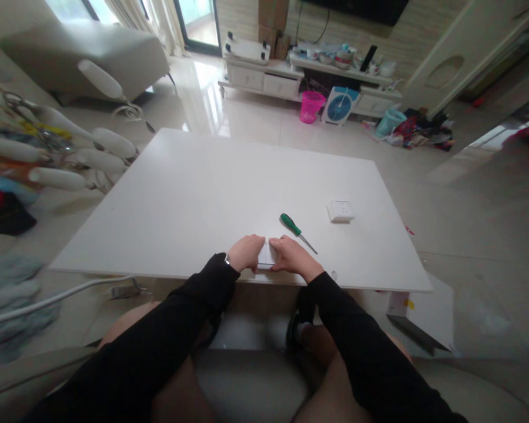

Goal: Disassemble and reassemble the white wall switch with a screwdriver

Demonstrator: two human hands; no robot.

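Near the front edge of the white table [229, 188], a white wall switch [267, 256] with a split panel is held between my two hands. My left hand [245, 252] grips its left side, thumb on the top edge. On the right side my right hand [293, 256] grips it the same way, fingers curled around. A green-handled screwdriver [291, 224] lies just beyond my right hand, its shaft pointing toward the right front. Farther right sits a white wall socket [341, 210] with its face up.
A small clear round object [334, 275] lies at the table's front edge, right of my right hand. White lamp arms [110, 141] reach close to the table's left side. A pink basket [311, 107] and a blue fan [340, 106] stand beyond, by a TV cabinet [255, 79].
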